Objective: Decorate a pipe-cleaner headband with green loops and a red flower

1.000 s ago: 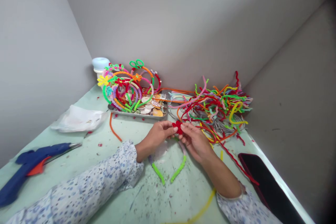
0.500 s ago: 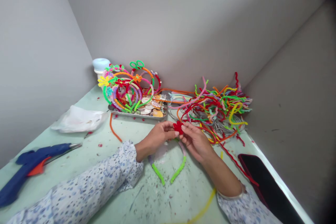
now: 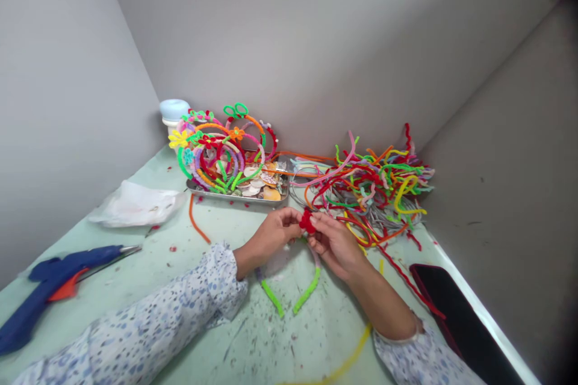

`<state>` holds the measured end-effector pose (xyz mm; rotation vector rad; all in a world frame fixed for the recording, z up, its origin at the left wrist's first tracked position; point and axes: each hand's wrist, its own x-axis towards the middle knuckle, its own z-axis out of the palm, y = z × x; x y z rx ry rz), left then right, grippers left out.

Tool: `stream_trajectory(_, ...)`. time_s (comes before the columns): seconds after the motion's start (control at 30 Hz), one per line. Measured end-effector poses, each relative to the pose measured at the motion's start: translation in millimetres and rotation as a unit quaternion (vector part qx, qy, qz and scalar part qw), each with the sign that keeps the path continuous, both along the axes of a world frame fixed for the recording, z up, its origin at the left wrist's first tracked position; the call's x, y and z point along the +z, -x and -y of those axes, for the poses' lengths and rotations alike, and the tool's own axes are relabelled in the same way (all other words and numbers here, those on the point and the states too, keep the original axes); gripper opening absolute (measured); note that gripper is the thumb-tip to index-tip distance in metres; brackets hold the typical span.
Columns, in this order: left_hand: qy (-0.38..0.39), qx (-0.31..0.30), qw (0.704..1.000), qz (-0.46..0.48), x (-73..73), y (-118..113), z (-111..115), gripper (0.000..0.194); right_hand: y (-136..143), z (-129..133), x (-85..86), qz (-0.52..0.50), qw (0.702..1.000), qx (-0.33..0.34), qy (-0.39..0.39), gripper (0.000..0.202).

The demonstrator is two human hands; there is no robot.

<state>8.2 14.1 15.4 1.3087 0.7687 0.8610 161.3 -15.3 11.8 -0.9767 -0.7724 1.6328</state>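
Observation:
Between my two hands is a small red fuzzy flower (image 3: 307, 222), shaped from pipe cleaner. My left hand (image 3: 276, 232) pinches its left side with thumb and fingertips. From the right, my right hand (image 3: 335, 245) grips it between thumb and forefinger. Beneath my hands a headband (image 3: 307, 297) wrapped in pipe cleaner lies on the table, with bright green ends toward me and lilac higher up. My hands hide the top of its arch.
A metal tray (image 3: 235, 197) with shells and finished headbands (image 3: 257, 132) stands at the back. Right of it is a heap of pipe cleaners (image 3: 374, 183). A blue glue gun (image 3: 67, 277), a plastic bag (image 3: 138, 204), a lidded container (image 3: 174, 111) and a phone (image 3: 460, 319) lie around.
The red flower has turned slightly in my fingers, and my left fingertips have shifted a little on its edge. Everything else looks the same.

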Motion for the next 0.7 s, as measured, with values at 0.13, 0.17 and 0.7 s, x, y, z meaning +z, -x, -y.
stream_trajectory(0.13,-0.002,0.018,1.000,-0.007,-3.1,-2,0,0.011,0,2,1.8,0.020,1.000,0.012,-0.017,0.023)
stream_trajectory(0.17,-0.005,0.024,1.000,-0.010,-4.4,-2,0,0.011,0,2,1.9,0.032,0.999,0.017,-0.018,0.023)
stream_trajectory(0.7,-0.189,0.100,0.970,-0.118,4.8,-1,16,0.019,2,0,-3.2,0.041,0.999,-0.027,0.003,0.022)
